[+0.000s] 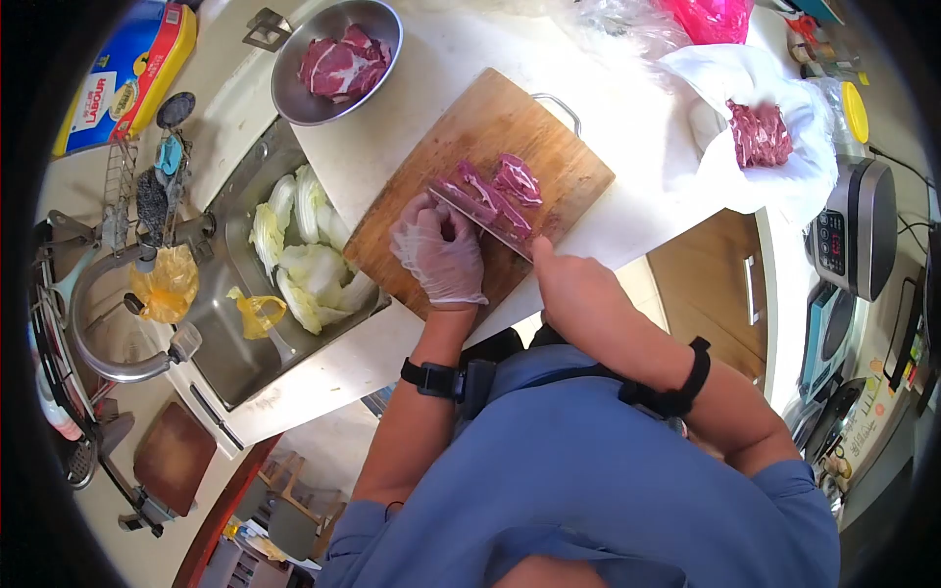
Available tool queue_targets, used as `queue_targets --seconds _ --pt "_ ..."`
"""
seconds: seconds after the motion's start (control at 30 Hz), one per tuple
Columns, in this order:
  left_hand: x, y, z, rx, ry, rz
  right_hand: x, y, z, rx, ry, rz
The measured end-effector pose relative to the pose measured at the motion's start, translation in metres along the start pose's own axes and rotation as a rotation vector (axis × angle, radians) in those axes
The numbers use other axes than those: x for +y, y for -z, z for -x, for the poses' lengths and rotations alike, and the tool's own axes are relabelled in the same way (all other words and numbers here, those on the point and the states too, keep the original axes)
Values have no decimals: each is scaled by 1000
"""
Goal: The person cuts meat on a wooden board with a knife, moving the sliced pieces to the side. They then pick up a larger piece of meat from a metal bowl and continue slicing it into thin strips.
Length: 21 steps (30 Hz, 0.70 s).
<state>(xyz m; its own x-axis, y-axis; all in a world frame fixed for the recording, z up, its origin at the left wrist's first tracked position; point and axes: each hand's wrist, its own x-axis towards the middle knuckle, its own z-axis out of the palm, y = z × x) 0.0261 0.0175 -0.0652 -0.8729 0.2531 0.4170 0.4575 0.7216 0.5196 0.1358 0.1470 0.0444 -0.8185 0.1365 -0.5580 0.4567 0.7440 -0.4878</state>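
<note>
A wooden cutting board [480, 118] lies at an angle on the white counter. My left hand [438, 253], in a clear plastic glove, is curled with its fingertips against red raw meat [470, 186] on the board. The fingers partly hide what they grip. Shut around a knife handle, my right hand [573, 289] covers most of it. The blade of the knife [487, 221] runs along the meat, close beside my gloved fingers. Cut pieces of marbled meat [518, 180] lie just beyond the blade.
A steel bowl [285, 102] holding more raw meat stands at the upper left. Cabbage [304, 250] fills part of the sink [223, 338]. Another meat piece [758, 134] rests on a white plastic bag [799, 181] at right, near a dark appliance [855, 225].
</note>
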Motion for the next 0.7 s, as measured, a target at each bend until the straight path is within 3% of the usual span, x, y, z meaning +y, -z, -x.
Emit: queue_targets --seconds 0.03,0.1,0.2,0.33,0.43,0.5,0.57,0.7 --pt "0 0 1 -14 4 -1 -2 -2 -6 -10 -4 -2" --pt "-1 2 0 -16 1 -5 -16 -3 -39 183 149 -94" --pt "-2 2 1 -67 44 45 -33 -13 -67 250 159 -105" --pt "-3 2 2 -58 3 51 -11 -17 -29 273 172 -134" --pt "-1 3 1 -44 -34 48 -10 -15 -18 100 45 -42" --pt "0 9 2 -43 -52 47 -22 -18 -45 250 107 -178" --pt "-1 13 1 -216 80 52 -34 -18 -57 254 105 -177" --pt "-4 4 1 -56 -42 3 -6 -15 -54 226 41 -56"
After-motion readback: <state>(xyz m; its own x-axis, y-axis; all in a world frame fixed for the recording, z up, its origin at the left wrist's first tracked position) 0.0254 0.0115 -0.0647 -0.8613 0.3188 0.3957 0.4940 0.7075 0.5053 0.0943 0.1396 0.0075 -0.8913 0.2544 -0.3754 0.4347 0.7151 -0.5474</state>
